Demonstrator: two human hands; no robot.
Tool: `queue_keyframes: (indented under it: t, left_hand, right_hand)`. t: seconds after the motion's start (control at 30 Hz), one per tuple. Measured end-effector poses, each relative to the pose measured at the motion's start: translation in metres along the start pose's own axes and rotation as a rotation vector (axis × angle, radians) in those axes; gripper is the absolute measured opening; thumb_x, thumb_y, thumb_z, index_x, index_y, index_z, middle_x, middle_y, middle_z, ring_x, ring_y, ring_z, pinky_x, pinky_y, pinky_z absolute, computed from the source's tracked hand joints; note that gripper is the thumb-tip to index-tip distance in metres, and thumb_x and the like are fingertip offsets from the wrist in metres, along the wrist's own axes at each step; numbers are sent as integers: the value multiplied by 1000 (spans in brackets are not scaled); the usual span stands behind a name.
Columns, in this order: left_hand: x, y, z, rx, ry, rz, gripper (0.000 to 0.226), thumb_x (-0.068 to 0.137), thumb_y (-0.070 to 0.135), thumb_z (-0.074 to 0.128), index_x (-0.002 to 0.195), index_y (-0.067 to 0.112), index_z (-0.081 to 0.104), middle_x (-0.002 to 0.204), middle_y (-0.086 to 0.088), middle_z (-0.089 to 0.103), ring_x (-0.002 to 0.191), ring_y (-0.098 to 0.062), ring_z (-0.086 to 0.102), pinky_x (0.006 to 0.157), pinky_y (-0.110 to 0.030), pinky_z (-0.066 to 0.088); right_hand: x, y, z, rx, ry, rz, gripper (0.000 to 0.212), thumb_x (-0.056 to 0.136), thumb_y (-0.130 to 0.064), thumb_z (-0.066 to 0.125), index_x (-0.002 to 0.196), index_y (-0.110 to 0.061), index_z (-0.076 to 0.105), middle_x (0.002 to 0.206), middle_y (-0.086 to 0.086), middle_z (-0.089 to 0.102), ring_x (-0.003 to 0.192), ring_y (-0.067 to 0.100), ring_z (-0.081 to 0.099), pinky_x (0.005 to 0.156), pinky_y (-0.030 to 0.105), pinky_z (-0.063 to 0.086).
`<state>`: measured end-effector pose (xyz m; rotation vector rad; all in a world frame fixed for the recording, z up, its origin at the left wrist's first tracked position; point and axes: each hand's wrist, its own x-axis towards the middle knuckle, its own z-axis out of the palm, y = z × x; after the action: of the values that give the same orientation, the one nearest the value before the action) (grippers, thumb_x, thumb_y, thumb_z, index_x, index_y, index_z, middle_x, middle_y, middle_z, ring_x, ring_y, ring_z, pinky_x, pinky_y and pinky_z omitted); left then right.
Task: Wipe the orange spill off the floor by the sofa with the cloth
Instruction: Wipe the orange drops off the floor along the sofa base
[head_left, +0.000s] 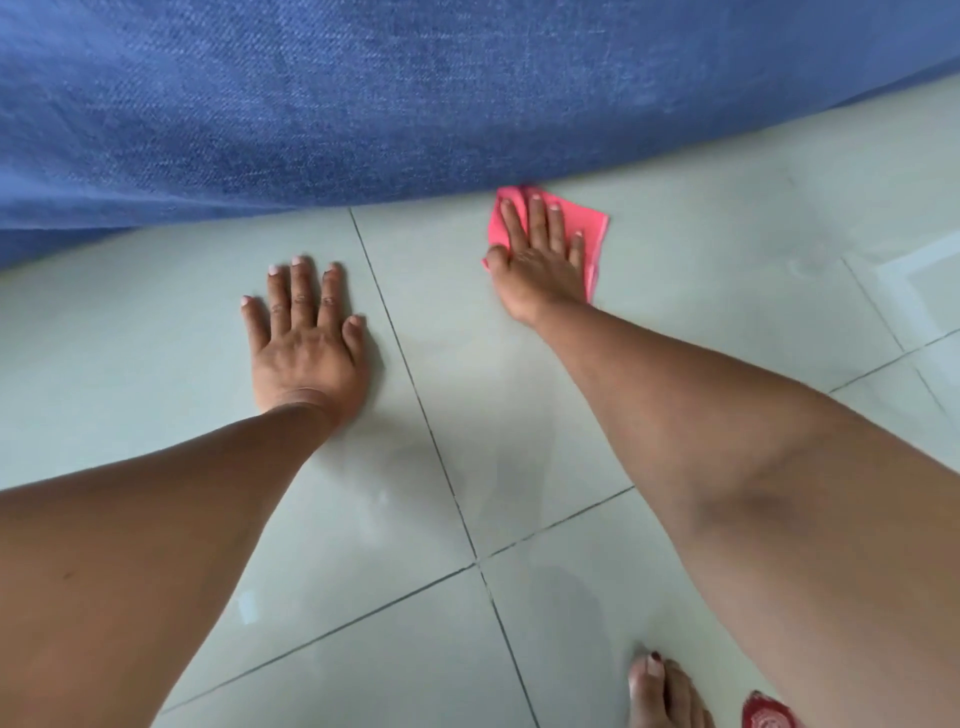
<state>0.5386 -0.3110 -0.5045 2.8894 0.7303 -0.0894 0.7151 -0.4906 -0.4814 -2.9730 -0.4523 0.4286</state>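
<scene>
pale tiled floor (701, 249) — blue sofa (363, 93) edge | hands flat — right hand (540, 260) on pink cloth (592, 228)

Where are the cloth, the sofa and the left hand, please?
cloth (592, 226): head view, bare right corner beside the fingers.
sofa (363, 104): head view, middle of the blue fabric front.
left hand (306, 343): head view, back of the hand, flat on the floor.

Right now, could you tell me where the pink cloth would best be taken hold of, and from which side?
Take the pink cloth by its free right corner, coming from the right. It lies flat on the tiled floor, the right hand presses its middle, and its far edge meets the blue sofa, so only that side seems open.
</scene>
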Motion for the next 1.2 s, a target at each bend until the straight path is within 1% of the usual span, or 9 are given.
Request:
queue_keyframes:
  t: [0.17, 0.33, 0.4, 0.57, 0.73, 0.9, 1.03, 1.13, 1.2]
  left_hand:
    - [1, -3, -2, -40, 17, -7, 63, 95, 42, 13, 156, 25, 9, 165, -5, 3, 151, -26, -3, 120, -52, -2]
    - [0, -5, -5, -102, 14, 11, 66, 91, 37, 16, 156, 26, 13, 165, -3, 6, 151, -24, -1, 121, -50, -3]
    - [-1, -4, -4, -81, 12, 12, 65, 92, 33, 19, 156, 25, 11, 165, -4, 3, 151, -25, -2, 121, -50, -3]
    - [-2, -3, -5, -40, 2, -12, 64, 94, 33, 18, 156, 24, 7, 165, -3, 0, 151, -24, -4, 121, -50, -3]
    - [1, -5, -10, -80, -30, 7, 60, 99, 33, 21, 156, 24, 7, 165, -2, -2, 151, -21, -7, 121, -46, -6]
    - [-13, -34, -16, -13, -25, 13, 57, 100, 30, 23, 156, 25, 8, 164, -9, -7, 151, -26, -9, 121, -44, -6]
    - [-44, -86, -15, -25, 59, -178, 59, 99, 37, 26, 156, 22, 16, 164, -15, 1, 151, -32, -4, 120, -50, -7]
    - [-57, -106, -12, -49, 52, -305, 60, 98, 40, 23, 155, 22, 17, 163, -17, 4, 150, -33, -2, 120, -51, -4]
    - [-56, -106, -10, -53, 60, -312, 59, 99, 38, 23, 156, 23, 16, 163, -17, 5, 150, -34, -1, 120, -51, -4]
  right_hand:
    - [-37, -74, 20, -152, -19, -399, 64, 95, -46, 23, 154, -37, 0, 165, -5, -7, 151, 18, -9, 120, 49, -4]
    - [-93, 1, 27, -324, -56, -868, 67, 93, -46, 26, 154, -35, 1, 165, -4, -1, 152, 19, -3, 121, 45, -3]
    - [-77, 37, 14, -348, -68, -781, 66, 92, -46, 19, 153, -37, -3, 164, -4, -6, 151, 18, -6, 121, 44, -2]
    - [-15, -8, 6, -72, -17, -106, 63, 97, -43, 17, 154, -35, -6, 165, -2, -13, 151, 20, -12, 120, 49, -4]
    - [-55, -90, 30, -141, 27, -375, 63, 95, -45, 16, 155, -32, 2, 165, -3, -5, 152, 19, -6, 121, 50, 0]
    - [-104, -32, 34, -289, -51, -870, 69, 91, -45, 25, 155, -31, 7, 165, -2, 3, 152, 19, 1, 121, 48, 3]
    - [-63, -2, 18, -274, -52, -554, 65, 92, -46, 14, 154, -36, -7, 165, -3, -10, 151, 18, -7, 122, 47, 1]
    - [-48, -58, 26, -96, 15, -199, 63, 95, -45, 16, 154, -34, -3, 165, -1, -10, 151, 20, -9, 121, 50, -3]
    - [-59, -106, 38, -60, 37, -203, 63, 95, -44, 20, 155, -33, 2, 165, 1, -7, 152, 22, -6, 120, 52, -1]
